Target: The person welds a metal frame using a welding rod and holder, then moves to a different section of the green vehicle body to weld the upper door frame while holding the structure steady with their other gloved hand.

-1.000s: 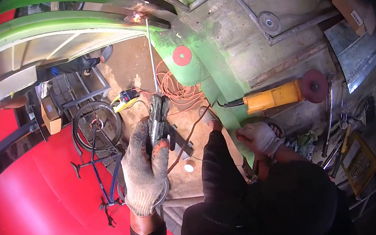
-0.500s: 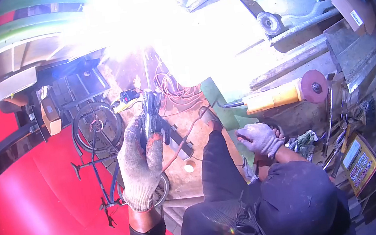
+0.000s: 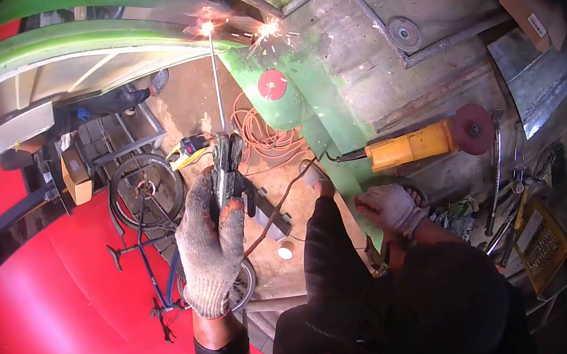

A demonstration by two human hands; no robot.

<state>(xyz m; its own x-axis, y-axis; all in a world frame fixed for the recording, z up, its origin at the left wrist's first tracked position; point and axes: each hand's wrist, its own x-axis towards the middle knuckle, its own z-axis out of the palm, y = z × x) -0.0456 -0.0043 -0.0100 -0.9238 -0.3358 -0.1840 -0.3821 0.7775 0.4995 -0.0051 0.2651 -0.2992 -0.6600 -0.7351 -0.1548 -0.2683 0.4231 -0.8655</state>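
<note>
My left hand [image 3: 210,263], in a pale knitted work glove, is wrapped round a dark welding electrode holder [image 3: 225,171]. From its jaws a thin welding rod [image 3: 218,85] points away from me, its tip glowing orange beside a green-edged panel [image 3: 114,54]. Sparks [image 3: 268,28] fly just right of that tip, near the metal frame. My right hand [image 3: 391,209], gloved too, is closed near the green sheet, below the yellow angle grinder [image 3: 410,148]. Whatever its curled fingers might hold is hidden. A brown cable [image 3: 275,211] passes beside the holder.
A bicycle [image 3: 158,267] and a red car panel [image 3: 75,293] lie left. Coiled orange cable [image 3: 267,136] sits on the floor. A red disc [image 3: 272,84] rests on green sheet. Another person's foot [image 3: 158,82] shows behind. Tools and a can [image 3: 541,242] stand right.
The white welding glare has gone, leaving a glowing rod tip and flying sparks, with the metal frame and red disc now visible. Both my hands stay in nearly the same places.
</note>
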